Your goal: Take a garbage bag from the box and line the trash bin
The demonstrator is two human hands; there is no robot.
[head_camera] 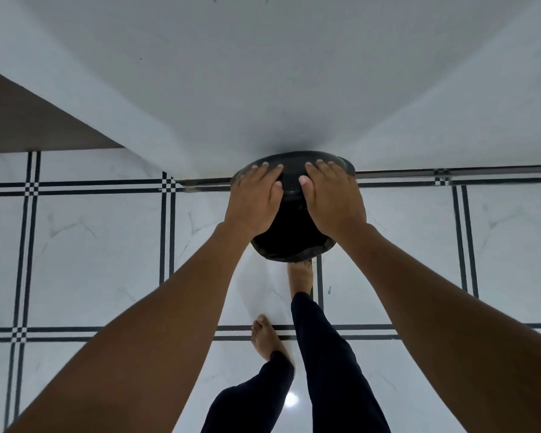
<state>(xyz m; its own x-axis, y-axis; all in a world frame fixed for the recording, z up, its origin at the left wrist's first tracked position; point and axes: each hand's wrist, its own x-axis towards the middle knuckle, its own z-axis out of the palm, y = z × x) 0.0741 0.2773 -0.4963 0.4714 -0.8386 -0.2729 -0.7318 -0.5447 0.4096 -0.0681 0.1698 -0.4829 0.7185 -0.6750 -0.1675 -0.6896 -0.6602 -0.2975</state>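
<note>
A white marble-look tiled floor (91, 245) with dark double lines spreads beneath both grips, meeting a plain white wall (263, 73) just beyond them. Under the grips, against that wall, stands the round black trash bin (289, 242), its rim wrapped in a glossy black plastic garbage bag (291, 195). The left hand (253, 203) and right hand (333, 201) lie palm-down, fingers spread flat, pressing the bag onto the rim rather than clenched, both forearms outstretched.

Glossy black plastic garbage bag (291, 195), polished marble-look floor tiles (100, 245), matt painted wall (263, 73)
</note>
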